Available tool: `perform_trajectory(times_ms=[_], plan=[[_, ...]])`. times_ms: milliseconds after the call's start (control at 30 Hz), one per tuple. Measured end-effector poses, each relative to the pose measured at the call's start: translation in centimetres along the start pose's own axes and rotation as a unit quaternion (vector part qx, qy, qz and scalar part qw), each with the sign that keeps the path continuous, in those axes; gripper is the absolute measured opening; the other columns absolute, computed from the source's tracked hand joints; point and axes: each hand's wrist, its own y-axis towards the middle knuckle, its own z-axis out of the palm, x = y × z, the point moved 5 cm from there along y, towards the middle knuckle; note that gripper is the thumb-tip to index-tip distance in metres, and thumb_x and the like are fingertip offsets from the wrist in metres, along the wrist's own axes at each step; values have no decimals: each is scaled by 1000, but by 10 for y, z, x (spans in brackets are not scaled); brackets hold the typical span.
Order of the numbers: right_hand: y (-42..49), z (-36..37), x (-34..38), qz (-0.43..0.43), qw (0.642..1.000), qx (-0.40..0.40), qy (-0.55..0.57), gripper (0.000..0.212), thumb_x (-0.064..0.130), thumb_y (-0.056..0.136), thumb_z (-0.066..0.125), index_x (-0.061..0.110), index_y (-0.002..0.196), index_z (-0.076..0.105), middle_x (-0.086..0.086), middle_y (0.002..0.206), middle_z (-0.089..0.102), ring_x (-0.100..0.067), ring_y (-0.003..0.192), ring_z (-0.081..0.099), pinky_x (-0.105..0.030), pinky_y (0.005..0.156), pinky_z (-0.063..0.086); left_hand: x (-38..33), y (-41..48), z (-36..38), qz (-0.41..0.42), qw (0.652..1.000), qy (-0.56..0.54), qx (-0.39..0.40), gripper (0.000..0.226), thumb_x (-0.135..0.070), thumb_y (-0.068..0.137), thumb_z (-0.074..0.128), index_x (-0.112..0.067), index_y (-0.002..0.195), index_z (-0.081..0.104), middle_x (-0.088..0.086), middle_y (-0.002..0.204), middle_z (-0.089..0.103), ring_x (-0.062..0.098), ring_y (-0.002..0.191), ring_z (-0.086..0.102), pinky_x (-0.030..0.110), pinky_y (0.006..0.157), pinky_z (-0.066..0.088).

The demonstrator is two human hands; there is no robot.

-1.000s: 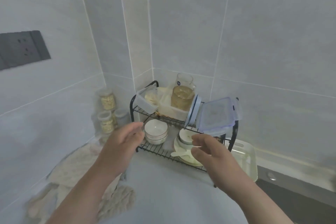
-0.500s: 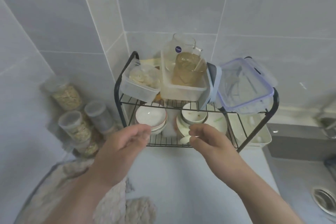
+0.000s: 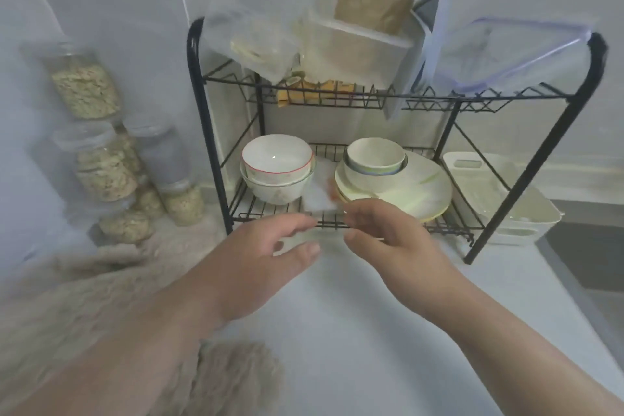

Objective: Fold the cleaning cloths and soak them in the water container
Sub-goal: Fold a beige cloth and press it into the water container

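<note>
A beige textured cleaning cloth (image 3: 84, 297) lies crumpled on the white counter at the left, partly under my left forearm. Both hands are held out at the front of the black wire rack (image 3: 202, 118). My left hand (image 3: 266, 250) hovers with relaxed fingers and holds nothing. My right hand (image 3: 381, 236) has loosely curled fingers at the front corner of a flat white piece (image 3: 319, 192) lying between the bowls on the lower shelf; blur hides whether they touch it. A white plastic tub (image 3: 526, 213) stands behind the rack's right leg.
The lower shelf holds stacked bowls (image 3: 277, 165) and a bowl on plates (image 3: 405, 186). Plastic boxes and lids (image 3: 506, 54) crowd the top shelf. Several jars of grain (image 3: 104, 165) are stacked at the left wall. A dark sink (image 3: 594, 253) lies at the right.
The view has tilted down and closer to the rack. Both hands have moved forward to the lower shelf's front edge, the right one reaching the white piece.
</note>
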Motion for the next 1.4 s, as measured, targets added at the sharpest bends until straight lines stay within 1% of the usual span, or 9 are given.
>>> perform_trajectory(times_ms=[167,367,467,600,700,867,1033,1200,1400], plan=[[-19,28,-21,-64,997,22,-37,23,24,88,61,30,111,59,17,107,61,7,95,56,-8,78,46,16,-18,4,33,991,124,-35,38,-47,89,54,-40,126,53,-28,118,51,-3,117,50,23,100,40],[-51,87,-18,-123,983,54,-126,33,29,88,61,31,120,58,19,115,60,4,108,54,-24,95,47,40,-83,-33,65,983,143,-92,25,-35,92,52,-30,114,64,-26,107,61,-13,100,53,15,90,41],[-69,127,-3,-149,971,85,-166,38,32,89,60,32,126,56,24,120,56,9,105,52,-17,93,45,62,-126,-70,52,978,147,-140,20,-33,92,53,-33,107,67,-27,103,62,-16,92,55,2,76,37],[-81,180,19,-194,943,125,-241,43,41,86,62,37,128,54,25,130,52,5,108,51,-12,90,36,102,-181,-116,14,962,182,-205,19,-27,87,64,-46,85,63,-31,100,62,-6,100,58,20,86,43],[-85,211,22,-228,910,168,-304,41,47,82,65,34,120,59,21,120,59,0,106,53,-18,93,42,137,-207,-136,-43,939,271,-205,28,-26,80,68,-51,79,56,-27,104,61,2,105,57,26,93,43],[-82,224,18,-280,860,169,-391,26,36,87,58,31,111,64,15,107,65,-6,97,59,-26,86,49,168,-219,-144,-56,917,350,-185,31,-21,79,67,-43,100,58,-24,105,55,7,97,54,24,85,42],[-81,226,15,-323,825,173,-430,18,32,88,55,22,96,66,8,95,64,-13,89,58,-30,79,49,177,-218,-156,-50,881,412,-228,25,-19,78,65,-31,100,64,-16,105,58,13,100,57,28,82,43],[-74,214,26,-252,875,115,-397,15,23,95,46,19,102,59,3,94,64,-18,86,58,-30,74,48,180,-215,-155,-45,880,432,-192,33,-31,65,65,-28,98,68,-10,102,59,19,94,58,33,81,47],[-50,185,66,-159,975,-18,-153,10,19,98,44,19,89,48,-1,81,63,-16,68,66,-30,55,51,155,-214,-171,-37,855,398,-332,17,-17,86,43,-20,83,59,3,84,59,29,80,58,37,68,47]])
